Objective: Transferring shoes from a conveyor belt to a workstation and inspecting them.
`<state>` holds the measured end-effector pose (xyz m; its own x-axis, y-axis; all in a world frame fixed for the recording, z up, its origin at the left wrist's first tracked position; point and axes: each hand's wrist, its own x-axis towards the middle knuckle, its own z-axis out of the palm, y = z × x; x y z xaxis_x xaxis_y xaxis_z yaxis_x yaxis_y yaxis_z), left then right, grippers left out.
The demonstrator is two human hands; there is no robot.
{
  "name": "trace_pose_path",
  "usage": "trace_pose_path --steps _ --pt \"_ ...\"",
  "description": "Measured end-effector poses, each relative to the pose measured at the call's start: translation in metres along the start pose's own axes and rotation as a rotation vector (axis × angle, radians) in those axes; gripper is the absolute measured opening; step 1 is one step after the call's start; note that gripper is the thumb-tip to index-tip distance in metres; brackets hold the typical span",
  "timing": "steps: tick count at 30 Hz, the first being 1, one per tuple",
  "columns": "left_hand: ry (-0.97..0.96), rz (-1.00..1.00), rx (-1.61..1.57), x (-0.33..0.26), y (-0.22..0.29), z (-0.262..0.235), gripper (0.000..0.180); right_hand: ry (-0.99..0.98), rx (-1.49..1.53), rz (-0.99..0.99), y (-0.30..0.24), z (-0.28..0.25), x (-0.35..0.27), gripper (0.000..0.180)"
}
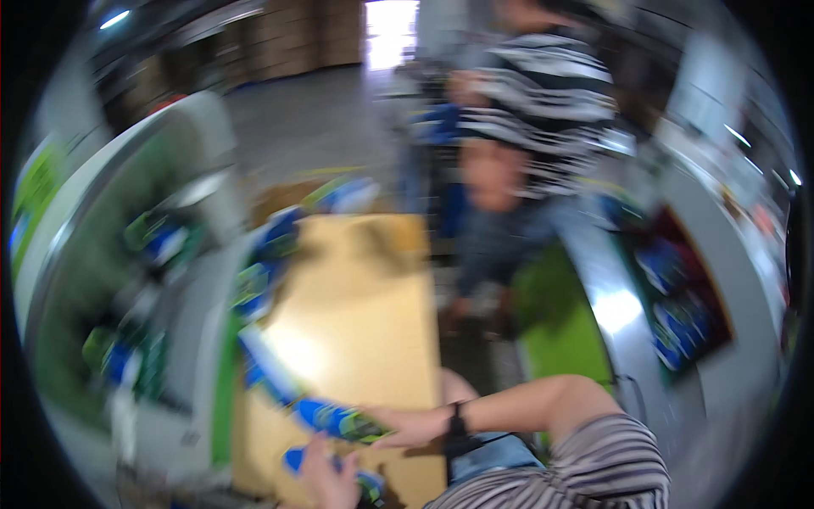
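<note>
The picture is blurred by motion. My right hand (407, 426) reaches left across a tan wooden tabletop (356, 322) and grips a blue and green packet (335, 419). My left hand (326, 475) sits at the lower edge, fingers on a second blue packet (297, 459). A dark band circles my right wrist. More blue and green packets (263, 280) lie in a row along the table's left edge.
A grey and green conveyor (127, 280) with packets on it curves along the left. Another person in a striped top (534, 93) stands beyond the table. A second grey machine (678, 288) with blue packets runs down the right. Cardboard boxes are stacked far back.
</note>
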<state>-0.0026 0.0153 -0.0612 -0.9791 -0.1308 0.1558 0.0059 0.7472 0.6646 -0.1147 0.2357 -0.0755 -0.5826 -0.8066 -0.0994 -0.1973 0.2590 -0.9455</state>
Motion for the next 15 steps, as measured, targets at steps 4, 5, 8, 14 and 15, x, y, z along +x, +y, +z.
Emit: trace_pose_path --steps 4,5,8,14,15 --pt "-0.062 -0.01 0.062 0.0 -0.03 -0.008 0.064 0.188 0.26 -0.145 -0.041 0.031 -0.014 0.061" --pt "-0.084 -0.038 0.137 -0.004 -0.023 -0.01 0.065 0.183 0.365 -0.211 -0.051 0.036 -0.022 0.057" --pt "-0.183 -0.08 0.226 -0.017 0.035 -0.025 0.067 0.251 -0.05 -0.135 -0.043 0.043 -0.039 0.052" --pt "-0.258 -0.143 0.185 -0.014 0.091 -0.044 0.068 0.361 -0.164 -0.095 0.0 0.065 -0.026 0.055" --pt "-0.261 -0.158 0.173 -0.015 0.092 -0.045 0.069 0.357 -0.174 -0.095 0.001 0.068 -0.022 0.055"
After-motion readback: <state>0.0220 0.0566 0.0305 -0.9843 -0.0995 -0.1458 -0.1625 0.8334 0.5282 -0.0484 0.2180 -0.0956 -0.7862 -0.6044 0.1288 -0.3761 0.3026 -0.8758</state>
